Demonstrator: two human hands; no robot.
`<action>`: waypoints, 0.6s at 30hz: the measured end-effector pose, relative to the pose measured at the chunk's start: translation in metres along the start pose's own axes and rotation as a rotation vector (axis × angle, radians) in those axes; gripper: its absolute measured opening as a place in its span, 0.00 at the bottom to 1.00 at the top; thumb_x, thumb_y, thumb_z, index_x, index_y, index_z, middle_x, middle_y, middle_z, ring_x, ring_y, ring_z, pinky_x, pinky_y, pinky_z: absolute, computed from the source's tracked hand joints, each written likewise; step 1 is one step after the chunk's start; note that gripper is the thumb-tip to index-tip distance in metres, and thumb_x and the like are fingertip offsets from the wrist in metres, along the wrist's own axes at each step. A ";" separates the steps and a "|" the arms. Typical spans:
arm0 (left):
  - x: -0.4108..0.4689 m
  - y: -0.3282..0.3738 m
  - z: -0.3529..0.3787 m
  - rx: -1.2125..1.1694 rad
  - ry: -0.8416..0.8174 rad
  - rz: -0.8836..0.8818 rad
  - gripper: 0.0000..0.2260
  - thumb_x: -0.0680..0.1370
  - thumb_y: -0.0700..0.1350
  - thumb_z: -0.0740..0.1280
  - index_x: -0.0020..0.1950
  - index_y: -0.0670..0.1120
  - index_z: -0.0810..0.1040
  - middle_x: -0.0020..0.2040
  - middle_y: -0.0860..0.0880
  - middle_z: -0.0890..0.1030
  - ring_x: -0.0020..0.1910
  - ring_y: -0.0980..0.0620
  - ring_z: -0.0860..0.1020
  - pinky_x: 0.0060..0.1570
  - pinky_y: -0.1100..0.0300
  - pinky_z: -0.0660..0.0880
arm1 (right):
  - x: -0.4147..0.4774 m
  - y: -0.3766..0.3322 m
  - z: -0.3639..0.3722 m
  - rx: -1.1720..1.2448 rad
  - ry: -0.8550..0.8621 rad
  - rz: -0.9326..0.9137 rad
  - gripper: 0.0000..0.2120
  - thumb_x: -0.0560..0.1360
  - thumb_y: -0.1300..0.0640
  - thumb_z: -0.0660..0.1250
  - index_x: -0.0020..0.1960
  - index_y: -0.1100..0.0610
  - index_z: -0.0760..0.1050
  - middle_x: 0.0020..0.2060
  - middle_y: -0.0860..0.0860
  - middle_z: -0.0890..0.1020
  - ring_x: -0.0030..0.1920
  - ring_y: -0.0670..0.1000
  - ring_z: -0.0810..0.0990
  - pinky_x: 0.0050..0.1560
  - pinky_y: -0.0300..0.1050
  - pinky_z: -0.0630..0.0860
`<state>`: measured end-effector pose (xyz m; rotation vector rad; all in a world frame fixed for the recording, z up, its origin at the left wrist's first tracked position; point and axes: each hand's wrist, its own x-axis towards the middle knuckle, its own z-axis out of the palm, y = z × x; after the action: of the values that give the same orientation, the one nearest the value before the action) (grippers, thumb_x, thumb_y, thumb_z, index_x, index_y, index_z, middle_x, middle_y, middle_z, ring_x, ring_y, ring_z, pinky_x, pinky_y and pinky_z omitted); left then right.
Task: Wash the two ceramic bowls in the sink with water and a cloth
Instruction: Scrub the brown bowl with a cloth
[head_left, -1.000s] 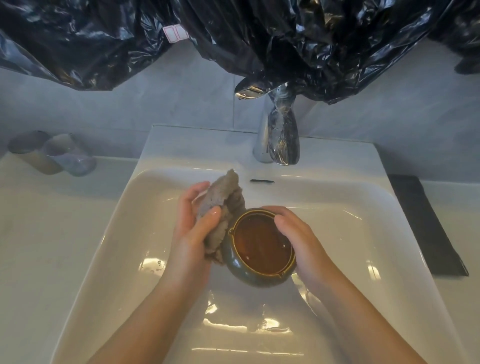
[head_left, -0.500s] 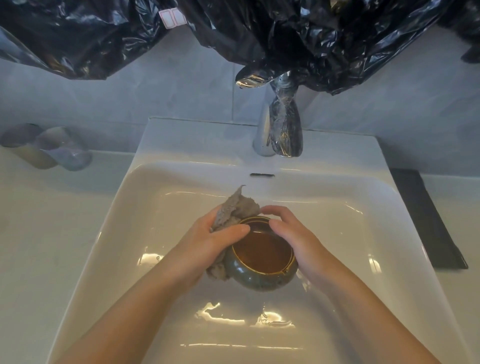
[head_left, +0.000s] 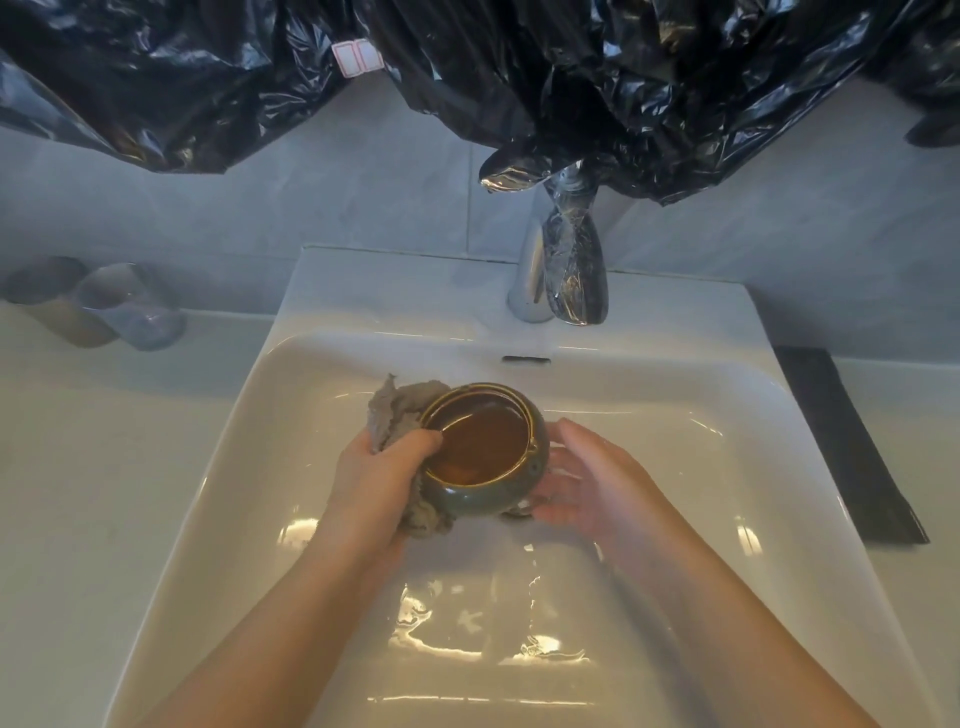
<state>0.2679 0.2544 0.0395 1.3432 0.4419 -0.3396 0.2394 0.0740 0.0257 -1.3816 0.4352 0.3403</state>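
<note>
- At the sink's (head_left: 691, 467) ten o'clock, two cups (head_left: 130, 312) stand on the counter.
- The left hand (head_left: 376, 480) grips a grey cloth (head_left: 397, 410) against the bowl's nine o'clock side.
- The ceramic bowl (head_left: 483, 447) is held at the sink's centre.
- At its three o'clock, the right hand (head_left: 589, 480) touches it, fingers relaxed.
- A dark mat (head_left: 852, 452) lies at the sink's three o'clock.

The bowl (head_left: 483, 447) is in the sink (head_left: 395, 291), between the left hand (head_left: 374, 478), which holds the cloth (head_left: 397, 410) against its left side, and the right hand (head_left: 587, 478). The faucet (head_left: 566, 270) stands behind. Two cups (head_left: 130, 306) stand on the tabletop (head_left: 78, 467) at left; a mat (head_left: 852, 447) lies at right.
</note>
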 end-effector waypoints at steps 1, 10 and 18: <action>-0.002 0.000 0.002 -0.008 0.044 0.045 0.10 0.76 0.38 0.66 0.54 0.49 0.80 0.49 0.44 0.85 0.48 0.44 0.83 0.47 0.49 0.79 | -0.002 0.000 0.002 -0.032 -0.016 -0.031 0.15 0.78 0.43 0.62 0.61 0.47 0.77 0.48 0.54 0.86 0.46 0.53 0.85 0.50 0.51 0.80; -0.016 -0.007 0.015 -0.056 0.097 0.207 0.11 0.76 0.39 0.67 0.48 0.57 0.78 0.42 0.57 0.85 0.41 0.59 0.83 0.42 0.58 0.80 | -0.009 0.008 0.012 -0.080 0.028 -0.203 0.22 0.77 0.54 0.68 0.68 0.39 0.69 0.48 0.51 0.88 0.54 0.52 0.85 0.60 0.50 0.79; 0.000 0.012 -0.001 0.079 -0.172 0.049 0.10 0.76 0.38 0.67 0.54 0.50 0.79 0.48 0.45 0.85 0.47 0.43 0.84 0.46 0.47 0.82 | -0.002 0.002 -0.008 0.044 -0.095 -0.104 0.29 0.71 0.54 0.70 0.71 0.47 0.70 0.53 0.56 0.86 0.55 0.58 0.84 0.63 0.56 0.75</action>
<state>0.2737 0.2577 0.0498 1.3861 0.2537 -0.4322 0.2362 0.0664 0.0238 -1.3340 0.2901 0.3078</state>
